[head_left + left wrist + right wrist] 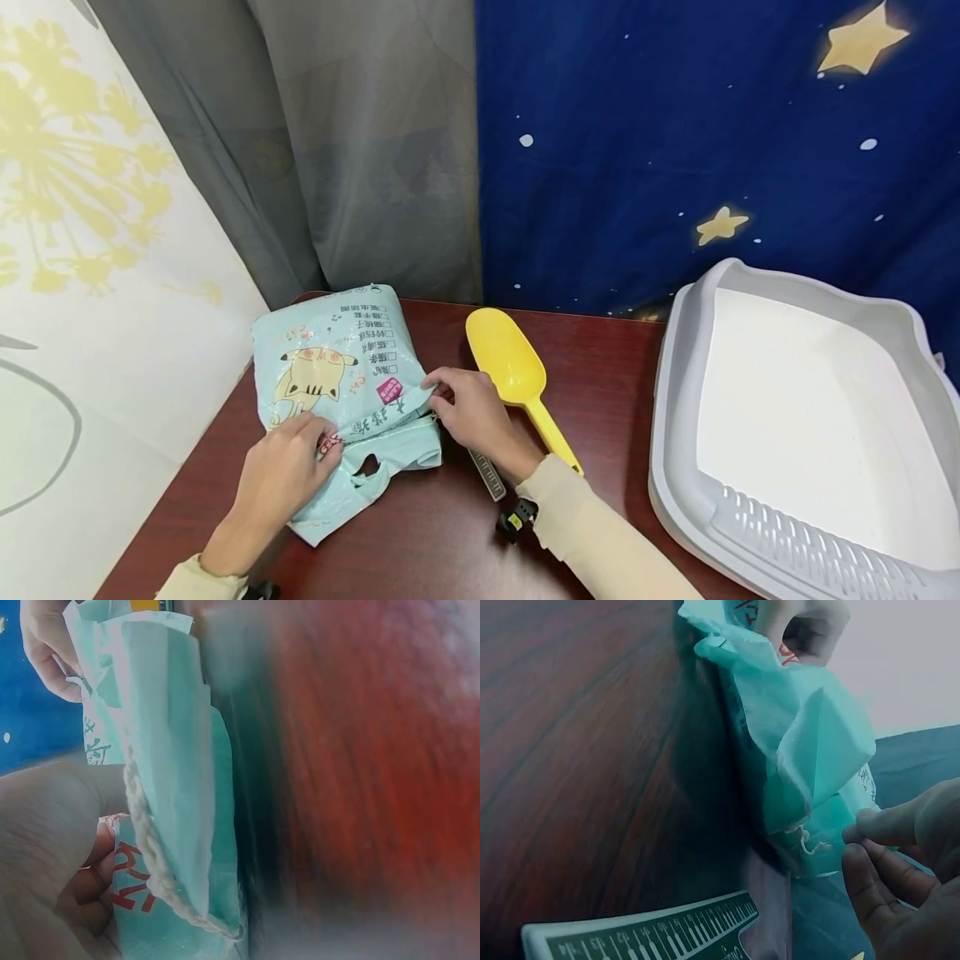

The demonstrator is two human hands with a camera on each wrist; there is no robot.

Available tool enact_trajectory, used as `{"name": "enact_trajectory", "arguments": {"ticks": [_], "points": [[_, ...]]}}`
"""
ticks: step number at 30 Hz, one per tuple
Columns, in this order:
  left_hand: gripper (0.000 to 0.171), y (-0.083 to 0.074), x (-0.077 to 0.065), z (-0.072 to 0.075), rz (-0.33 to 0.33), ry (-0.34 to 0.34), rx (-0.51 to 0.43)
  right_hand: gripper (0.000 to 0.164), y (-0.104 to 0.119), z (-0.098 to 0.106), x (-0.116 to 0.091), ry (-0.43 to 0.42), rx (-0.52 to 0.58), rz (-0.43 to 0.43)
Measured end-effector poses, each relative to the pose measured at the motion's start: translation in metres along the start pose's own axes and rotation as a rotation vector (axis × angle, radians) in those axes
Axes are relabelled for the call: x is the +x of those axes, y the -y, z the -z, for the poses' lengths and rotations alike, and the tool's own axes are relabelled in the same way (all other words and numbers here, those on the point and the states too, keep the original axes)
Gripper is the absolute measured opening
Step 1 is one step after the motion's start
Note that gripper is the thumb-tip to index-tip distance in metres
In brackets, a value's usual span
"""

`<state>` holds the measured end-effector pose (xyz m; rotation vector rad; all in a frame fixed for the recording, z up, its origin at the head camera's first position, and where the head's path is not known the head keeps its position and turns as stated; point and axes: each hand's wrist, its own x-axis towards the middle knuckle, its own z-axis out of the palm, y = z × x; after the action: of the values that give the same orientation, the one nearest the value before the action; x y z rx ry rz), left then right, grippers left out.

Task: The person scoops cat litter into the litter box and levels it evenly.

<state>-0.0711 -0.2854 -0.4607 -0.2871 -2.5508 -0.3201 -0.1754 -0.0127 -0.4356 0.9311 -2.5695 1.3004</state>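
Observation:
A pale blue-green plastic bag (341,358) with a cartoon cat print lies on the table, its handle end with a cut-out hole towards me. My left hand (288,458) grips the bag's film beside that hole. At the bag's right edge, my right hand (472,412) pinches the film between thumb and fingers. A braided white string (154,862) runs along the bag's seam in the left wrist view. In the right wrist view, a loose thread end (810,844) hangs by the right fingertips (853,834). The contents of the bag are hidden.
A yellow scoop (513,354) lies just right of the bag, partly behind my right forearm. Under that wrist is a ruler-like strip with scale marks (667,934). A grey and white litter box (817,417) stands at the right. Curtains (585,167) hang behind the table (600,375).

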Motion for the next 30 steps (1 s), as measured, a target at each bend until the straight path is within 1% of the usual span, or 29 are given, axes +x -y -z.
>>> {"name": "enact_trajectory", "arguments": {"ticks": [4, 9, 12, 17, 23, 26, 30], "points": [[0.016, 0.0001, 0.0008, 0.0013, 0.0, 0.011, 0.002, 0.01, -0.0004, -0.0002, 0.0021, -0.019, -0.037, 0.011], [0.02, 0.0, 0.0007, 0.0034, 0.004, 0.046, 0.012, 0.006, 0.0001, -0.0019, 0.004, -0.034, -0.043, -0.007], [0.021, 0.0004, 0.0005, 0.004, -0.002, 0.052, 0.019, 0.007, 0.0007, -0.0028, 0.0045, -0.037, -0.037, -0.03], [0.021, 0.0008, 0.0008, 0.0053, -0.011, 0.059, 0.022, 0.006, 0.0025, -0.0032, 0.0054, -0.063, 0.0, -0.051], [0.019, 0.0008, 0.0018, 0.0089, -0.02, 0.095, 0.017, 0.006, 0.0049, -0.0028, 0.0059, -0.071, 0.056, -0.1], [0.015, 0.0015, 0.002, 0.0095, -0.035, 0.089, 0.005, 0.006, 0.0058, -0.0034, 0.0059, -0.069, 0.071, -0.128], [0.011, 0.0024, 0.0029, 0.0093, -0.059, 0.056, -0.015, 0.005, 0.0062, -0.0035, 0.0055, -0.067, 0.086, -0.146]]}}
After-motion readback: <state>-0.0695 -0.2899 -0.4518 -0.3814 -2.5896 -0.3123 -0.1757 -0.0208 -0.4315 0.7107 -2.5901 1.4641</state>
